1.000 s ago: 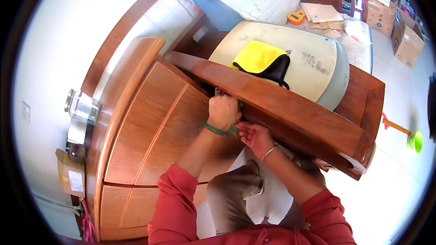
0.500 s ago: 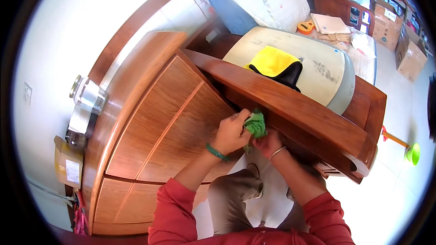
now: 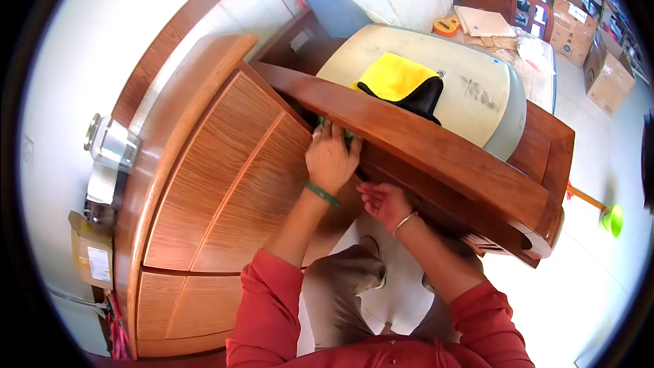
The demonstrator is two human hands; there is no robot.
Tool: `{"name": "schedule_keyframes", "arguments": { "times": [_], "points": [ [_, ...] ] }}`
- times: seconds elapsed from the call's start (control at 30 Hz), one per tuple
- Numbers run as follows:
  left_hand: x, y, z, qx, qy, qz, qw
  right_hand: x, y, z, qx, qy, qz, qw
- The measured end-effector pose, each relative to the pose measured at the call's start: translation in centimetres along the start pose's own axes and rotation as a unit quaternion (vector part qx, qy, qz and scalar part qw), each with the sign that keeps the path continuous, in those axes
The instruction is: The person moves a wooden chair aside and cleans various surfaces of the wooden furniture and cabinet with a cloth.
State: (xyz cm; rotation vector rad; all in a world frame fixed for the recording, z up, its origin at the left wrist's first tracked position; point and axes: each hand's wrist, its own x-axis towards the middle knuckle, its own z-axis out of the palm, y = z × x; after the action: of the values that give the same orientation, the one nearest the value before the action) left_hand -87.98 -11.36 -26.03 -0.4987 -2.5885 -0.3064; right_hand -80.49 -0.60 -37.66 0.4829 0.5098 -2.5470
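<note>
My left hand (image 3: pixel 332 157) reaches under the overhanging top rail of the wooden furniture (image 3: pixel 422 143), its fingers bent over a green cloth (image 3: pixel 349 138). Only small bits of that cloth show past the fingers. A green bangle circles the left wrist. My right hand (image 3: pixel 386 203) hangs lower and to the right, holding nothing, its fingers loosely curled and partly apart. Beside the left hand stands a wooden cabinet (image 3: pixel 225 184) with grooved doors. Above the rail, a yellow and black cloth (image 3: pixel 400 80) lies on a cream-coloured appliance (image 3: pixel 470 88).
On the cabinet's left side are a glass jar (image 3: pixel 114 146) and an opened cardboard box (image 3: pixel 92 249). Cardboard boxes (image 3: pixel 608 75) stand on the floor at the upper right. A green scoop-shaped thing (image 3: pixel 612 220) on a long handle is at the right.
My left hand has carried the green cloth up and left, in under the rail. My right hand has come away from the cloth and moved slightly left. The view has shifted a little.
</note>
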Motion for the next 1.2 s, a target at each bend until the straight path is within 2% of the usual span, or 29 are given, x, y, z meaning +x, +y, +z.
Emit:
{"name": "schedule_keyframes", "arguments": {
  "times": [0.13, 0.2, 0.37, 0.5, 0.57, 0.63, 0.77, 0.83, 0.9, 0.97, 1.0, 1.1, 1.13, 1.17, 1.2],
  "points": [
    [1.5, -0.3, 1.1, 0.041, -0.029, -0.018, 0.999, 0.0, 0.0, -0.4, -0.009, 0.004, 0.006, 1.0],
    [1.6, -0.8, 1.7, 0.046, 0.028, 0.017, 0.998, 0.3, 0.0, -0.7, -0.017, -0.001, 0.007, 1.0],
    [0.4, 0.9, 1.2, 0.041, 0.046, -0.048, 0.997, 0.0, 0.2, -0.1, -0.046, 0.006, 0.017, 0.999],
    [-2.8, 5.2, -0.5, -0.078, -0.002, 0.049, 0.996, 0.5, 1.1, -0.3, -0.03, 0.045, -0.011, 0.998],
    [-4.3, 7.1, -0.7, -0.109, 0.017, 0.057, 0.992, 0.5, 1.0, -0.5, -0.037, 0.054, -0.025, 0.998],
    [-5.3, 8.5, -1.2, -0.218, 0.019, 0.098, 0.971, 0.3, 1.0, -1.1, -0.059, 0.051, -0.035, 0.996],
    [-5.9, 8.6, -1.8, -0.198, 0.04, 0.087, 0.975, -0.7, 1.6, -2.3, -0.123, 0.033, -0.061, 0.99],
    [-6.3, 8.4, -1.9, -0.218, -0.01, 0.074, 0.973, -1.4, 2.5, -3.2, -0.158, 0.033, -0.076, 0.984],
    [-7.0, 8.4, -1.9, -0.222, 0.037, 0.068, 0.972, -2.3, 3.6, -4.4, -0.193, 0.04, -0.088, 0.976],
    [-7.8, 8.5, -2.7, -0.222, -0.033, 0.072, 0.972, -3.4, 4.8, -5.4, -0.215, 0.101, -0.051, 0.97],
    [-8.4, 8.6, -4.0, -0.215, -0.035, 0.1, 0.971, -4.3, 5.4, -5.6, -0.206, 0.169, 0.016, 0.964],
    [-10.5, 9.2, -4.6, -0.196, -0.008, 0.119, 0.973, -7.2, 6.8, -7.1, -0.156, 0.161, -0.02, 0.974],
    [-10.7, 9.2, -3.9, -0.214, 0.036, 0.133, 0.967, -7.7, 7.3, -9.0, -0.16, 0.161, -0.023, 0.974],
    [-10.9, 9.5, -3.8, -0.215, 0.043, 0.133, 0.967, -7.6, 7.9, -12.0, -0.174, 0.133, -0.015, 0.976],
    [-11.2, 9.7, -4.0, -0.208, 0.009, 0.115, 0.971, -7.9, 8.5, -13.8, -0.187, 0.105, -0.007, 0.977]
  ]
}}
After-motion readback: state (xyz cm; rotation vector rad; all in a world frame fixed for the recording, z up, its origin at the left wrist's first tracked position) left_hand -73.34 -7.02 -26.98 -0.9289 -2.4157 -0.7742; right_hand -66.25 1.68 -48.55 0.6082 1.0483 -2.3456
